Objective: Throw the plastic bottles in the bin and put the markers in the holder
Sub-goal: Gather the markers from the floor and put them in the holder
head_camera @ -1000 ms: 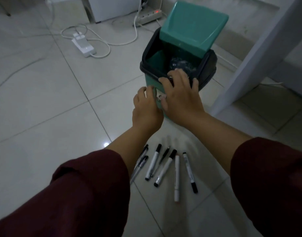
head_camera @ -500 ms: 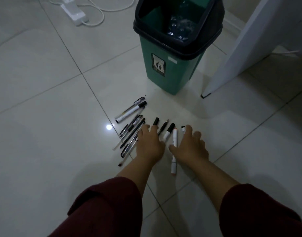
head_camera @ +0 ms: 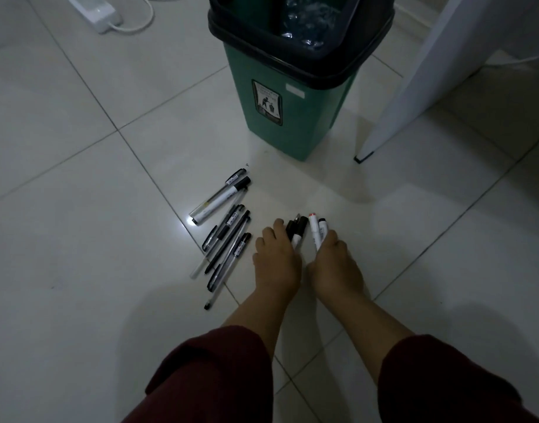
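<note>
half a second back both hands lay flat over the markers on the floor; now each has closed and lifted some. the left hand (head_camera: 276, 261) is curled round 2 dark-capped markers (head_camera: 295, 232), and the right hand (head_camera: 334, 264) grips 2 white ones (head_camera: 317, 233), 1 with a red tip. so gathering has begun, though no holder is in view. both forearms reach forward and down, knuckles up, hands almost touching. the loose pens and markers (head_camera: 225, 230) lie on the floor just left of the left hand. crumpled plastic bottles (head_camera: 305, 22) sit inside the green bin (head_camera: 289, 117), so that part looks done.
</note>
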